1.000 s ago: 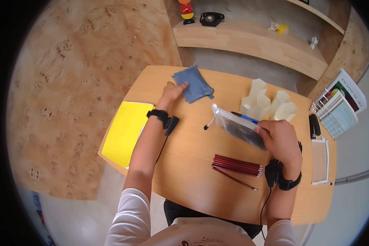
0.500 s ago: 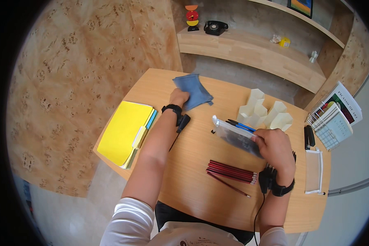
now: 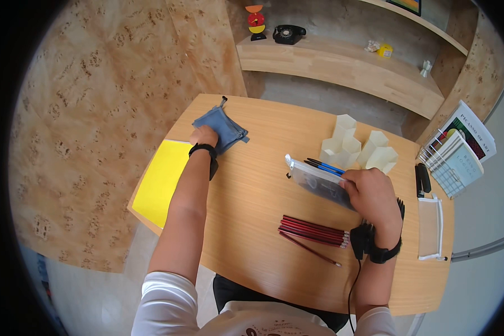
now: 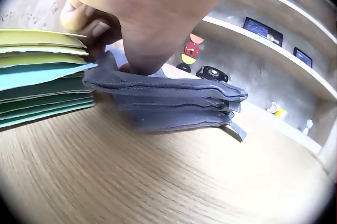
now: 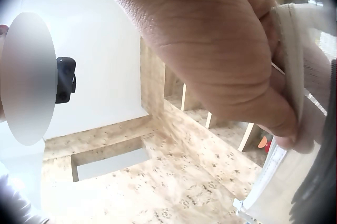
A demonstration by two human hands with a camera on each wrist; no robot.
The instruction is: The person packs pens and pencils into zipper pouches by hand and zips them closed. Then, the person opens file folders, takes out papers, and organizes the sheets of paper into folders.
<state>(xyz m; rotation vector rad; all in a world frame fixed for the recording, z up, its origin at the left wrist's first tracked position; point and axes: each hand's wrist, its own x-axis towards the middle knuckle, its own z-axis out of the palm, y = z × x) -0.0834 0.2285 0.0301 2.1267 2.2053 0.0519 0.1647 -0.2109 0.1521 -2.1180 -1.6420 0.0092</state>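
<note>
At the table's far left, my left hand (image 3: 205,136) grips a stack of blue-grey zip pouches (image 3: 225,130). In the left wrist view the thumb lies on the top pouch (image 4: 174,84), and the stack's near end meets the edges of the coloured folders (image 4: 45,77). My right hand (image 3: 375,196) pinches the upper edge of a see-through zip pouch (image 3: 319,183) with white trim, tilted over the table. Blue pens (image 3: 326,166) show just behind that edge. The right wrist view has the thumb against the pouch's white band (image 5: 295,61).
Red pencils (image 3: 313,231) lie in front, one apart. Cream hexagonal holders (image 3: 341,147) stand behind the clear pouch. On the right are a stapler (image 3: 423,180), another clear pouch (image 3: 430,229) and a wire rack of books (image 3: 453,159). A yellow folder (image 3: 162,179) lies at the left edge.
My left hand has moved left with the blue-grey pouches, from the table's back middle to beside the folders. My right hand keeps its hold on the clear pouch; more pens show behind it.
</note>
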